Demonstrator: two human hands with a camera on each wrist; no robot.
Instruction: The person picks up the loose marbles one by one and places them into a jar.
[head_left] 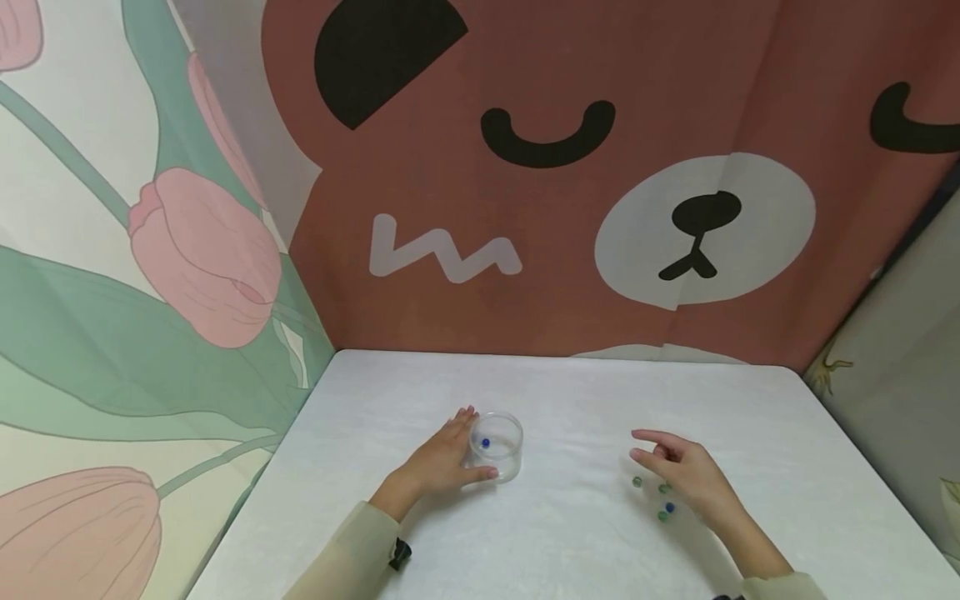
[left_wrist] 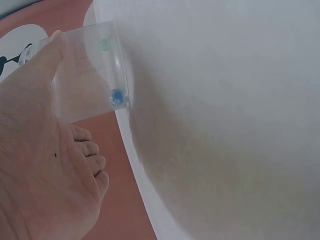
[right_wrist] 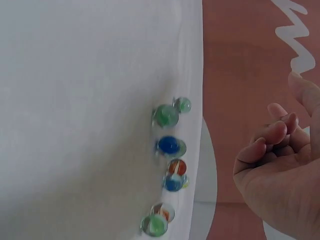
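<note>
My left hand (head_left: 442,458) holds a clear round plastic container (head_left: 507,465) upright on the table, thumb at its near side and fingers along its left side. Inside, a blue marble (left_wrist: 117,97) and a pale green marble (left_wrist: 104,45) show through the wall in the left wrist view. My right hand (head_left: 693,477) hovers over the right part of the table, thumb and index finger apart with nothing between them, other fingers bent. Below it lie several glass marbles, among them a green marble (right_wrist: 166,116), a blue marble (right_wrist: 168,145) and an orange-and-white marble (right_wrist: 177,167).
A white cloth covers the table (head_left: 570,533). Behind it hangs a brown curtain (head_left: 450,317) with a bear face, and at the left a flower-print curtain (head_left: 67,333). More table surface lies between the container and the loose marbles.
</note>
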